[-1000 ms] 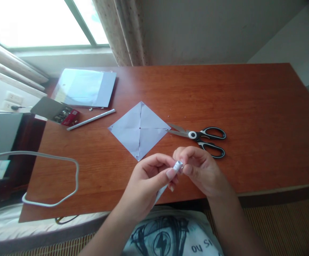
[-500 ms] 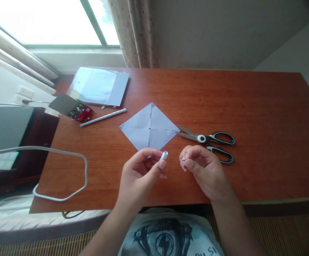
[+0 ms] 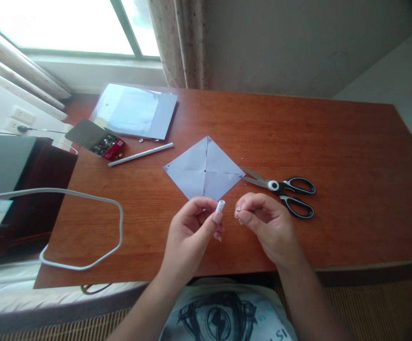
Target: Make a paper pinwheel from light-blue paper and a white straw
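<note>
Both hands have parted since a second ago: the left hand [image 3: 192,227] pinches a rolled paper tube [image 3: 220,205], and the right hand [image 3: 263,222], just beside it, pinches a tiny metal pin [image 3: 238,209]. Beyond them a creased paper square [image 3: 204,169] lies flat, scissors [image 3: 280,188] touching its right corner. Farther left sit a second paper stick [image 3: 140,154], an open pin box [image 3: 99,140] and a plastic sleeve [image 3: 135,111]. A white cable [image 3: 85,227] loops over the reddish wooden table [image 3: 334,142], under a curtained window [image 3: 67,28].
</note>
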`<move>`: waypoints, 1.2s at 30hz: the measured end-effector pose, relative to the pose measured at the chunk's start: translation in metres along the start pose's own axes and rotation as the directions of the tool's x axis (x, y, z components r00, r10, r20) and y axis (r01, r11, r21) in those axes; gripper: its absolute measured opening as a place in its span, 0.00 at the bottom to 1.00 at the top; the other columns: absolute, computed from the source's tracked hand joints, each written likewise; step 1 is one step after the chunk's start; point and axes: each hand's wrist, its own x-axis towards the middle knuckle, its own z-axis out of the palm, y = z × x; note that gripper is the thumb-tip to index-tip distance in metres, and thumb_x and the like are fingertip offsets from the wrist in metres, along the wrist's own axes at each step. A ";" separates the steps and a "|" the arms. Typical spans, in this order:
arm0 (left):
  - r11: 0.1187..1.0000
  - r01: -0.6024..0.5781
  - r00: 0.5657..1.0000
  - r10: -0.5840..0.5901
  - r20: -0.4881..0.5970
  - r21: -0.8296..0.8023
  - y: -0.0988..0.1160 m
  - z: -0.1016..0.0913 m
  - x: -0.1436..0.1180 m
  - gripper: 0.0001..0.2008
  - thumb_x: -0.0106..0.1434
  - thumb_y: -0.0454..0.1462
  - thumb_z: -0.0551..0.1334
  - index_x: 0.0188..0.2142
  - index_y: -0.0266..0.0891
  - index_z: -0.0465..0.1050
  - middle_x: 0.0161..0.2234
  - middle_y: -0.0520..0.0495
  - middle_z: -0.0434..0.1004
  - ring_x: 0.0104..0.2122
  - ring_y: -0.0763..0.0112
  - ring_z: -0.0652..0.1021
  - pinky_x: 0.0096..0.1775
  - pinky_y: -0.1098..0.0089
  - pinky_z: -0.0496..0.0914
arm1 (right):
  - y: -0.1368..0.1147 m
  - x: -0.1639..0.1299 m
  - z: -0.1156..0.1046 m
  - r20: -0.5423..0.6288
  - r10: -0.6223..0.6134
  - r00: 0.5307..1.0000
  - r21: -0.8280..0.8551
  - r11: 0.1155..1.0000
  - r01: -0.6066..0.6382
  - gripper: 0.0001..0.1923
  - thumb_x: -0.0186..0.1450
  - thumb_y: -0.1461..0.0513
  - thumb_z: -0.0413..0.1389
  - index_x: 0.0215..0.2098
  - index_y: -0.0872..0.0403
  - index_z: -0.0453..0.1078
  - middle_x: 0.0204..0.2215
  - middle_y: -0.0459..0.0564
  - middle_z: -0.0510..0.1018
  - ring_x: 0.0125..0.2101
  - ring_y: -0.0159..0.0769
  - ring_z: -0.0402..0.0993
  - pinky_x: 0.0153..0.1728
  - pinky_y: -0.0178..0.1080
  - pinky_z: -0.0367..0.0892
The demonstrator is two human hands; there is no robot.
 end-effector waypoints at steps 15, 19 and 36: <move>0.974 -0.194 0.981 0.194 0.009 0.117 -0.002 0.015 -0.007 0.07 0.60 0.35 0.72 0.35 0.38 0.76 0.33 0.49 0.79 0.33 0.72 0.78 0.35 0.76 0.73 | -0.011 -0.010 0.014 0.033 -0.031 0.999 -0.024 0.999 0.032 0.04 0.66 0.63 0.65 0.34 0.49 0.76 0.31 0.46 0.75 0.33 0.35 0.72 0.36 0.37 0.71; 0.961 -0.238 0.971 0.237 0.023 0.143 -0.002 0.015 -0.008 0.06 0.60 0.33 0.72 0.35 0.39 0.77 0.33 0.50 0.79 0.34 0.72 0.78 0.37 0.76 0.73 | -0.010 -0.011 0.014 0.031 -0.026 0.999 -0.035 0.999 0.027 0.05 0.66 0.64 0.65 0.33 0.48 0.76 0.31 0.45 0.75 0.33 0.34 0.71 0.36 0.36 0.70; 0.739 -0.320 0.921 0.390 0.011 0.592 0.011 -0.021 0.002 0.05 0.64 0.37 0.68 0.39 0.40 0.79 0.34 0.49 0.81 0.32 0.70 0.79 0.37 0.72 0.73 | -0.006 0.009 -0.001 -0.036 -0.074 0.997 -0.275 0.960 0.061 0.05 0.68 0.61 0.62 0.34 0.49 0.72 0.31 0.45 0.74 0.33 0.35 0.71 0.35 0.37 0.69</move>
